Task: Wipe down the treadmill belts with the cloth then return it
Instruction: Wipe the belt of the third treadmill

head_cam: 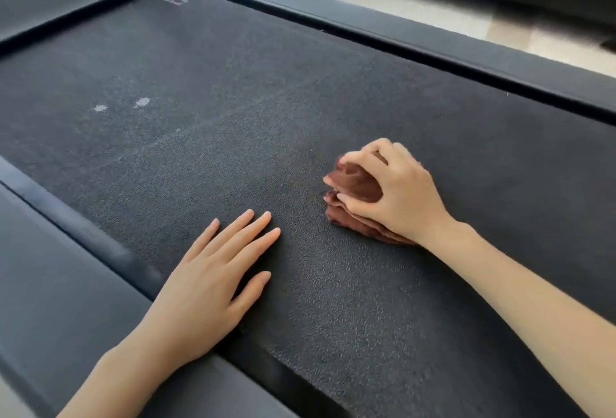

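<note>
Right hand [396, 197]: grip bunched round brown cloth [353, 184], centre right, on belt [233, 84].
Left hand [206, 281]: fingers straight, flat on belt, lower centre.

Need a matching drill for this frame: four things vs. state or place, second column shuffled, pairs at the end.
1. left hand
2. right hand
3. cloth
4. pale spots

A. brown, bunched up
B. flat on the belt, fingers straight
C. on the belt, beyond the left hand
D. grips the cloth

Pairs: 1-B, 2-D, 3-A, 4-C
</note>
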`<action>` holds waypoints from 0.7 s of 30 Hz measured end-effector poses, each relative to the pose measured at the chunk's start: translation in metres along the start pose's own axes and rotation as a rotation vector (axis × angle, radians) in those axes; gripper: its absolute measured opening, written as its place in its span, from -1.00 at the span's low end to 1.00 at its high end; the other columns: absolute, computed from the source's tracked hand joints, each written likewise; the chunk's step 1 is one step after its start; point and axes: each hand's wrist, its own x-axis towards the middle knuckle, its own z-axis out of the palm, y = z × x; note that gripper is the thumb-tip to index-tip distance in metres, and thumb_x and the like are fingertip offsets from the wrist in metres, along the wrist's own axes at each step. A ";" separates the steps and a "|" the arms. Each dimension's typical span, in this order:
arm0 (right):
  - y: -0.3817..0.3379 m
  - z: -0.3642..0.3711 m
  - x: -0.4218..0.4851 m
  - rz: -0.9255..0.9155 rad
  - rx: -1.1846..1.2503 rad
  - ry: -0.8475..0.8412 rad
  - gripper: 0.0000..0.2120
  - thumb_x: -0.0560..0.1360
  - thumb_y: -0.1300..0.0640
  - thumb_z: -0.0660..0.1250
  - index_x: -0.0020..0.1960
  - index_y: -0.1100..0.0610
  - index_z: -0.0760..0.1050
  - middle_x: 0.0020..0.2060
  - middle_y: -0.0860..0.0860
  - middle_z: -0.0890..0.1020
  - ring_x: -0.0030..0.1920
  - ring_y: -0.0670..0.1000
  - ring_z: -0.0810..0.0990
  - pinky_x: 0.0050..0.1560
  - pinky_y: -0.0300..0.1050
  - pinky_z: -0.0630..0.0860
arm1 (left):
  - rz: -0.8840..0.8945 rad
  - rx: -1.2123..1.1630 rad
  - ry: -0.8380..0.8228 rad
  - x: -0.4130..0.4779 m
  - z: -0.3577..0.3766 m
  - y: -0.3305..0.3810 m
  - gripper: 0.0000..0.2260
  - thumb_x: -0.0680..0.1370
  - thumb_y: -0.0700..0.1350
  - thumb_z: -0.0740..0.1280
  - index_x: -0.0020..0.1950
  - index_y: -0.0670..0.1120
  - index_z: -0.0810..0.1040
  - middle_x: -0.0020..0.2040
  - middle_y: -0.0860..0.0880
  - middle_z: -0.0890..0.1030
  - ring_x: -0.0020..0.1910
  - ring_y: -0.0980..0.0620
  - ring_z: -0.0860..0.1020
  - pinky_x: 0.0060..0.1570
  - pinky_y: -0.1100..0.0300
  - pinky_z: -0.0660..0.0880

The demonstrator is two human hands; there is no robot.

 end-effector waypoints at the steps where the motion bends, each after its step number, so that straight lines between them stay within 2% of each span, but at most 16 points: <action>1: 0.012 -0.012 -0.017 0.005 -0.003 -0.002 -0.58 0.38 -0.22 0.30 0.14 -0.02 0.53 -0.01 -0.04 0.51 -0.01 0.02 0.48 -0.08 -0.10 0.47 | 0.001 0.004 0.006 0.000 0.000 0.000 -0.52 0.56 0.16 -0.04 0.46 0.07 0.27 0.49 0.14 0.19 0.50 0.10 0.09 0.43 0.02 0.00; 5: 0.047 -0.037 -0.043 0.080 -0.023 0.035 -0.57 0.35 -0.22 0.30 0.12 -0.02 0.55 -0.03 -0.06 0.53 -0.01 0.04 0.53 -0.03 -0.06 0.51 | 0.002 0.018 0.024 0.001 0.002 0.000 -0.53 0.57 0.13 -0.02 0.45 0.05 0.30 0.48 0.12 0.22 0.49 0.09 0.12 0.41 0.01 0.04; 8: 0.044 -0.021 -0.013 0.125 -0.041 0.062 -0.63 0.34 -0.19 0.32 0.05 -0.01 0.57 -0.07 -0.02 0.55 -0.05 0.07 0.52 -0.07 -0.10 0.45 | 0.008 0.033 0.019 0.001 0.002 0.001 -0.53 0.57 0.12 -0.01 0.45 0.03 0.30 0.48 0.10 0.23 0.49 0.06 0.13 0.41 0.00 0.04; 11: 0.031 0.011 0.041 0.169 -0.040 0.078 -0.64 0.36 -0.13 0.39 0.08 0.03 0.55 -0.05 0.05 0.53 -0.02 0.14 0.49 0.00 -0.03 0.43 | 0.009 0.048 0.012 0.000 0.001 0.002 -0.53 0.57 0.10 0.00 0.46 0.02 0.29 0.49 0.09 0.22 0.49 0.04 0.13 0.41 0.00 0.04; 16: -0.011 0.059 0.114 0.163 -0.123 0.026 -0.56 0.43 -0.22 0.28 0.20 0.01 0.47 0.08 0.07 0.49 0.06 0.17 0.45 0.08 0.01 0.40 | 0.083 0.066 -0.033 0.000 -0.003 -0.010 -0.54 0.59 0.11 0.01 0.49 0.06 0.21 0.51 0.11 0.15 0.51 0.07 0.07 0.43 0.04 -0.01; 19: -0.030 0.061 0.106 0.154 -0.129 0.032 -0.58 0.43 -0.21 0.28 0.19 0.00 0.47 0.09 0.06 0.48 0.05 0.16 0.44 0.06 0.00 0.38 | 0.155 0.063 -0.078 -0.006 -0.016 -0.039 -0.56 0.61 0.10 -0.01 0.49 0.12 0.18 0.52 0.15 0.12 0.51 0.14 0.02 0.44 0.05 -0.04; 21: -0.040 0.051 0.082 0.073 -0.047 0.012 -0.60 0.42 -0.20 0.31 0.15 0.01 0.50 0.04 0.05 0.49 0.00 0.14 0.46 0.05 0.03 0.42 | 0.143 0.053 -0.070 -0.010 -0.025 -0.059 -0.57 0.61 0.09 -0.02 0.48 0.11 0.20 0.51 0.16 0.14 0.50 0.16 0.03 0.44 0.03 -0.03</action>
